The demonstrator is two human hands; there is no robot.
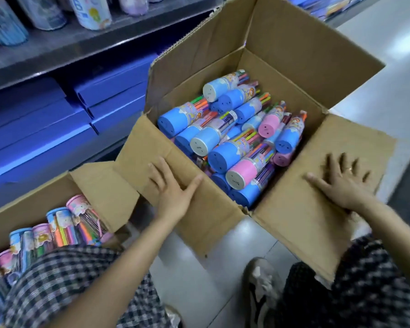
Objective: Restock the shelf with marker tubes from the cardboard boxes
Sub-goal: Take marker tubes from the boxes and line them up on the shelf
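Currently: open cardboard box [223, 55], marker tubes [232, 138] heaped inside, none shelved yet.
L hand [173, 192], R hand [341, 183]: fingers flat, spread on flaps, gripping nothing. Risk: loose heap may roll/spill if box tips.

Bright, even light is falling from overhead, and pale glare patches are showing on the glossy floor tiles [388, 50] at upper right. The lower shelf bay [45, 119] is glowing saturated blue and losing detail. Soft shadows are sitting inside the cardboard box [294, 67]. The wide lens is bending straight edges near the corners, and the tubes on the shelf [92, 10] at top left are looking blurred.
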